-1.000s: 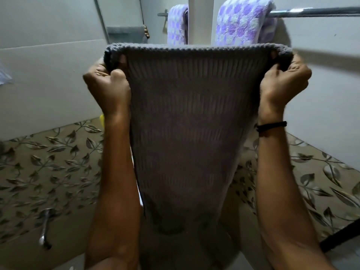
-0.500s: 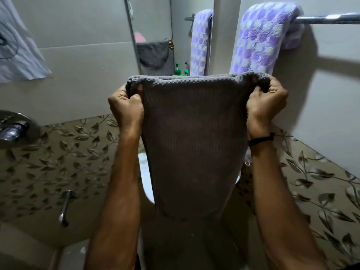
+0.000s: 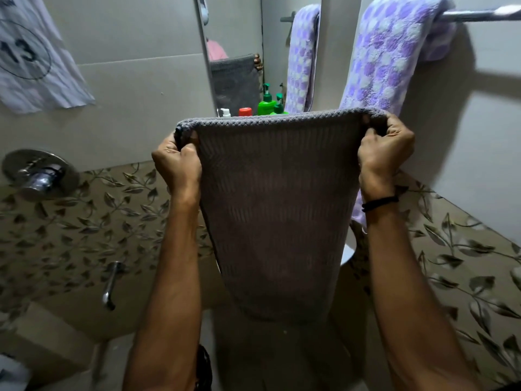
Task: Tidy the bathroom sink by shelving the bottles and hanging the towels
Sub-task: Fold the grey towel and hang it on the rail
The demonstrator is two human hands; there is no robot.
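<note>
While both my arms reach up through the middle of the frame, the biggest thing in front of me is one grey towel [image 3: 276, 215], a ribbed, knitted-looking cloth with a thick corded top hem, hanging flat and narrowing toward its lower edge at the centre bottom. Behind it the walls carry two kinds of tile: plain pale ones above and a band printed with dark leaves and vines [image 3: 70, 238] across the lower left and lower right. At the upper right one fluffy purple towel [image 3: 394, 52] with pale round spots is draped over a single shiny metal rail [image 3: 476, 15]; its reflection shows in the tall narrow mirror [image 3: 234, 52] at top centre. One white cloth [image 3: 33, 60] printed with a circled 13 hangs at the upper left. My left hand [image 3: 177, 162] is clenched around the towel's upper left corner, and my right hand [image 3: 386, 150] is bunched the same way on the upper right corner, a thin black band [image 3: 379, 203] on that wrist. At the left sit one round chrome wall valve [image 3: 39, 173] and, below it, one slim curved spout [image 3: 111, 286]. Just above the towel's hem I count four bottle tops: two green pump bottles [image 3: 266, 104], one red cap [image 3: 245, 111], one white cap [image 3: 225, 112].
</note>
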